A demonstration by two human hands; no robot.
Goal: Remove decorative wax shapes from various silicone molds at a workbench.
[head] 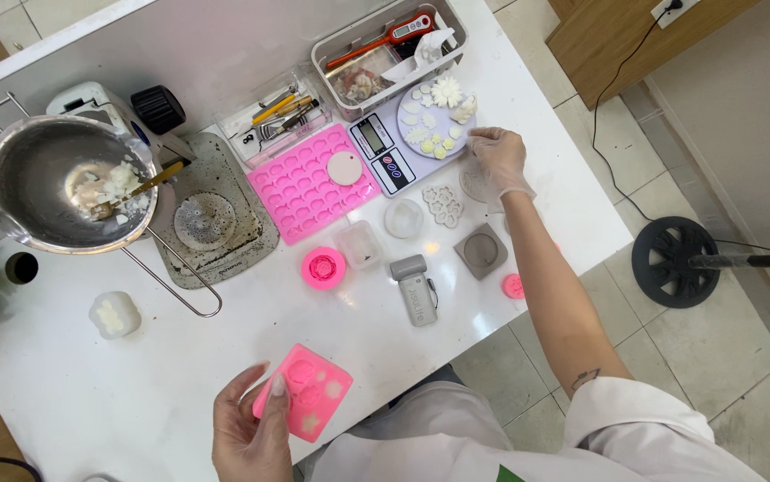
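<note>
R hand (498, 157) outstretched, L hand (249, 432) curled

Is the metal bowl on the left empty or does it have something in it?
Not empty: the metal bowl holds white chunks and a spoon.

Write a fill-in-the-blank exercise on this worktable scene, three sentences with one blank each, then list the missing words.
1. The left hand holds a small mould whose colour is ____.
2. The right hand, reaching toward the round plate of white shapes on the kitchen scale, wears a thin ____.
3. The spoon rests in a metal ____ at the left of the white table.

Missing words: pink; glove; bowl
</note>
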